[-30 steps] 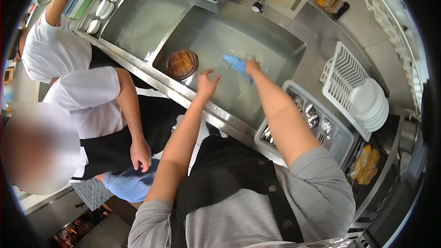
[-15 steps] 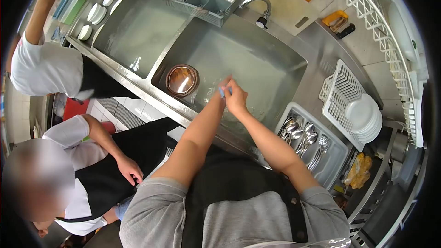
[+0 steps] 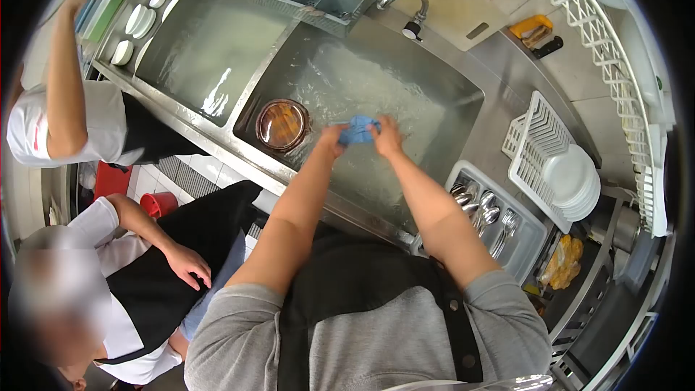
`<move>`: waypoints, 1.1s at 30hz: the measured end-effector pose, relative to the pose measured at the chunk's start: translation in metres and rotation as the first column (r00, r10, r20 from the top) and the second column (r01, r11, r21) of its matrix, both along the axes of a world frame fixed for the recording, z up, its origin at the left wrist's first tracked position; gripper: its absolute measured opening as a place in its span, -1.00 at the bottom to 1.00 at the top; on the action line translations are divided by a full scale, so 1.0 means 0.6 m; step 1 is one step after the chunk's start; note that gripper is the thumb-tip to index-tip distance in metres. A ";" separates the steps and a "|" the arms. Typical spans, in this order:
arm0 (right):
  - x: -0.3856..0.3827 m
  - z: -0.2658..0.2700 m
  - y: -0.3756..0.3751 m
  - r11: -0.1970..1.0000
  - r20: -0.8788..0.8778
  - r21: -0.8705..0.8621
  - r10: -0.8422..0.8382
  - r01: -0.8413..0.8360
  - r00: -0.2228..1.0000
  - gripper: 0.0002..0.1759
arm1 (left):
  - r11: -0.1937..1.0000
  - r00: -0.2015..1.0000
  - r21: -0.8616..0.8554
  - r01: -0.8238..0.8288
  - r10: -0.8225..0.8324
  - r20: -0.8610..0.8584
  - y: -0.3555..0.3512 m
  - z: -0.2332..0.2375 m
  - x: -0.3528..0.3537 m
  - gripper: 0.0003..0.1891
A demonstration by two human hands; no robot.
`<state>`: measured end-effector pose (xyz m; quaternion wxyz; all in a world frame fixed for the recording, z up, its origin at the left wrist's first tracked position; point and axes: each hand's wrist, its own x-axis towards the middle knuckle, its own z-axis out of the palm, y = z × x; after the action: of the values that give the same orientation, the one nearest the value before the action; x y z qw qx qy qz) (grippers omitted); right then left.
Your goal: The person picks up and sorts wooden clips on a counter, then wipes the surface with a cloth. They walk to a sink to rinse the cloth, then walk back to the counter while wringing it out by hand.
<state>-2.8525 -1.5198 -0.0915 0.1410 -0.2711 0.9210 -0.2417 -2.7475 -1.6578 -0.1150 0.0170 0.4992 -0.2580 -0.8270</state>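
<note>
A blue cloth (image 3: 358, 130) is spread between my two hands, over the water of the right-hand sink basin (image 3: 472, 105). My left hand (image 3: 333, 139) grips its left end, fingers closed. At its right end, my right hand (image 3: 387, 136) pinches the edge. To the left of my left hand, a round brown glass bowl (image 3: 282, 125) sits in the water by the basin's near left corner. Ripples spread on the water around the cloth.
A cutlery caddy (image 3: 326, 3) and a faucet (image 3: 413, 18) are behind the basin. To the right stand a tray of spoons and forks (image 3: 532, 235) and a rack of white plates (image 3: 572, 181). Two co-workers in black aprons (image 3: 156, 297) are at the left.
My hands were close together on the bunched cloth; now they are apart with the cloth stretched between them. The far co-worker's arm has moved, and the water is more rippled.
</note>
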 end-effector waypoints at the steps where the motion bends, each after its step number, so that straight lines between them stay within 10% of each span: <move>1: 0.015 -0.039 0.003 0.997 0.131 -0.040 0.074 -0.069 0.989 -0.70 | 0.999 0.998 -0.004 0.049 -0.049 0.042 0.021 0.027 -0.003 -0.52; 5: 0.054 -0.009 -0.022 0.957 0.344 0.019 0.267 -0.291 0.900 -0.71 | 0.974 0.999 0.228 0.009 -0.018 0.040 0.043 -0.032 -0.009 -0.56; 8: 0.101 0.090 -0.041 0.841 0.033 -0.531 0.147 -0.107 0.989 -0.70 | 0.882 0.982 0.468 -0.062 0.137 -0.129 0.036 -0.016 0.003 -0.59; 11: 0.136 0.145 -0.050 0.800 0.299 -0.590 0.090 0.109 0.950 -0.65 | 0.855 0.967 0.519 0.012 0.121 -0.222 0.041 0.017 -0.017 -0.59; 15: 0.043 0.159 -0.048 0.855 0.275 -0.379 -0.261 0.354 0.925 -0.50 | 0.943 0.949 0.221 0.247 -0.190 -0.250 0.082 0.067 -0.070 -0.60; 20: -0.105 0.130 -0.009 0.972 -0.003 -0.106 -0.212 0.211 0.977 -0.35 | 0.874 0.891 -0.409 0.264 -0.383 -0.243 0.085 -0.004 -0.068 -0.64; 22: -0.119 0.089 0.011 0.978 -0.117 0.003 -0.207 0.209 0.971 -0.42 | 0.980 0.922 -0.118 0.158 -0.190 -0.338 0.043 0.040 -0.052 -0.70; 23: -0.126 0.075 0.015 0.978 -0.177 0.057 -0.190 0.202 0.966 -0.41 | 0.943 0.943 0.327 0.065 0.050 -0.330 0.010 0.105 -0.042 -0.57; 26: -0.078 0.086 0.017 0.949 0.005 0.266 -0.177 0.169 0.984 -0.32 | 0.971 0.983 -0.217 -0.097 0.129 0.135 -0.003 0.073 -0.001 -0.40; 30: 0.024 0.047 0.011 0.845 0.129 0.373 0.362 -0.384 0.923 -0.31 | 0.725 0.938 -0.596 0.345 -0.239 0.252 0.043 -0.004 0.008 -0.34; 33: 0.064 0.012 0.020 0.765 0.327 0.462 0.324 -0.450 0.888 -0.26 | 0.659 0.786 -0.459 0.596 -0.363 0.500 0.059 -0.059 0.015 -0.47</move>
<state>-2.8142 -1.5079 -0.0841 0.3613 -0.3776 0.8522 0.0245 -2.7387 -1.6226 -0.1505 -0.0987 0.5239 -0.6266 -0.5685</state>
